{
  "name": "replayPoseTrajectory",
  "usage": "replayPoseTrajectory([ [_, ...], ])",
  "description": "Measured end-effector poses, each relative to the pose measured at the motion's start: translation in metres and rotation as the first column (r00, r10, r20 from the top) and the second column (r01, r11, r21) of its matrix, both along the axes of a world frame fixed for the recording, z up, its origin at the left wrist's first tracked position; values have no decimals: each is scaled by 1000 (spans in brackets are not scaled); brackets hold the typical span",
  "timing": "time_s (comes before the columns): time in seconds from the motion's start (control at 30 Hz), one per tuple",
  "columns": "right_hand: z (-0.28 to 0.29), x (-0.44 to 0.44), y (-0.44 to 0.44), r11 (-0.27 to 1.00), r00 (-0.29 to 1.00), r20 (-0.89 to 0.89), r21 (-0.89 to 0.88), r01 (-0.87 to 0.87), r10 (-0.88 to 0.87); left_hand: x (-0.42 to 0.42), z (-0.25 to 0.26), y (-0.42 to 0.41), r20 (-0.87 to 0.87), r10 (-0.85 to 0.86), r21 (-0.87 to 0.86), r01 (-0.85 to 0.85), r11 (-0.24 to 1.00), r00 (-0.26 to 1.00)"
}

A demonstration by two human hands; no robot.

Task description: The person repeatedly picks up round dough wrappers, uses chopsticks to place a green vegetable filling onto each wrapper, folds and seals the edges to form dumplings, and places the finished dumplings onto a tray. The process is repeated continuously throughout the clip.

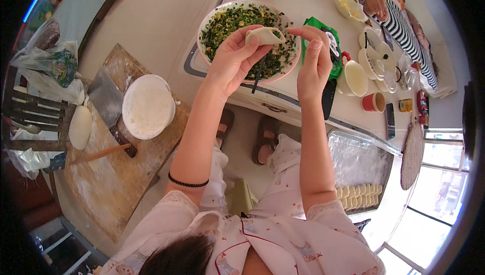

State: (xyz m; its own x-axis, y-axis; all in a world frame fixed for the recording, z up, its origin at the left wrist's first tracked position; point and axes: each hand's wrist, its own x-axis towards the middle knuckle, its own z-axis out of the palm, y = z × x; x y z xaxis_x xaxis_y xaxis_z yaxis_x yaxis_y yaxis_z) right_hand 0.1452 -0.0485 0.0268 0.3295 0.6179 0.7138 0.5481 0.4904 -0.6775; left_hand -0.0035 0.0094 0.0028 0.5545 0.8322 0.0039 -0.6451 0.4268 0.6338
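My left hand [235, 54] holds a half-folded dumpling [265, 35] between thumb and fingers. A bit of green filling shows at its right end, where the wrapper gapes. To the right, my right hand [313, 57] is raised with its fingers apart and nothing in it, the index fingertip close to the dumpling. Beneath both hands stands a large bowl [202, 53] of chopped green filling [235, 19]. Dark chopsticks or a similar utensil [258, 74] lean over the bowl's near rim.
At left, a floured wooden board [125, 188] bears a cleaver [106, 97], a rolling pin [100, 154], a flour tub [148, 106] and dough [80, 127]. Rows of dumplings [360, 196] lie on a floured tray [356, 157] at right. A green packet [329, 44] stands beside the bowl. Another person's hands [376, 6] are at the far right.
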Motion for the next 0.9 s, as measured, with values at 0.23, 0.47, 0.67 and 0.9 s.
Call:
replayPoseTrajectory([
  [0.23,-5,-1,3,999,993,121,-42,1,4,1,-2,1,51,-32,59,29,998,998],
  [0.47,1,-7,1,999,992,130,-34,10,-5,0,-4,2,63,-47,70,43,997,997],
  [0.67,5,-15,2,990,971,-224,-87,-108,86,0,-4,2,69,-13,66,9,998,998],
  [0.9,-1,-20,3,976,941,-324,-154,-156,99,-1,-5,2,97,-30,98,21,995,995],
])
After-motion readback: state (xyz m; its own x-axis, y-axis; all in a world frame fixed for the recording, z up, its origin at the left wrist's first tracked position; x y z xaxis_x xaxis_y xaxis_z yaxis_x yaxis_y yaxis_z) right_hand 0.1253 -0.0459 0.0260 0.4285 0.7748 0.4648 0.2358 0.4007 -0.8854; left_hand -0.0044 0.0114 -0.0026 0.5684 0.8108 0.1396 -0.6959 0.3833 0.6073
